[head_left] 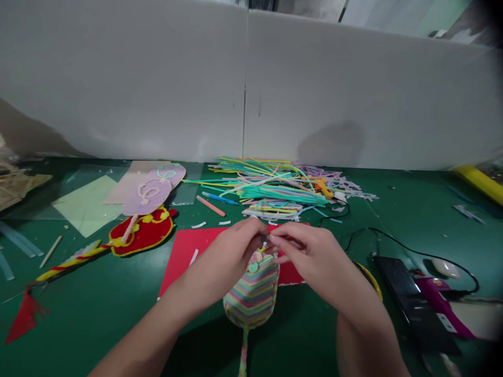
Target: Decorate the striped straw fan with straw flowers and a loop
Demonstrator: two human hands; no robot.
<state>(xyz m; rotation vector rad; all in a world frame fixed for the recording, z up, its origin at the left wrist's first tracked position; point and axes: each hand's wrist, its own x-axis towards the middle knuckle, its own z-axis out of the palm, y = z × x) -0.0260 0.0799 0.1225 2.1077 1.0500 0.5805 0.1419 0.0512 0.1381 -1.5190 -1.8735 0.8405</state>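
A striped pastel fan (251, 293) made of fuzzy strips lies near the table's front, its twisted handle (243, 348) pointing toward me. Small round pink and green pieces (253, 267) sit on its upper part. Just above that end, my left hand (239, 246) and my right hand (306, 251) meet with fingertips pinched together. Whatever is between the fingers is too small and too covered to name. A bit of yellow shows beneath the fingertips. Under the hands and the fan's far end lies a red sheet (188, 246) with white scraps on it.
Behind the hands lies a pile of coloured pipe cleaners (271, 183) with an orange glue gun (323, 187). At left are a red and yellow fan (145, 235) and a purple fan (149, 193). A black phone (412, 298) and cable (408, 242) lie right. A white partition (157, 78) stands behind.
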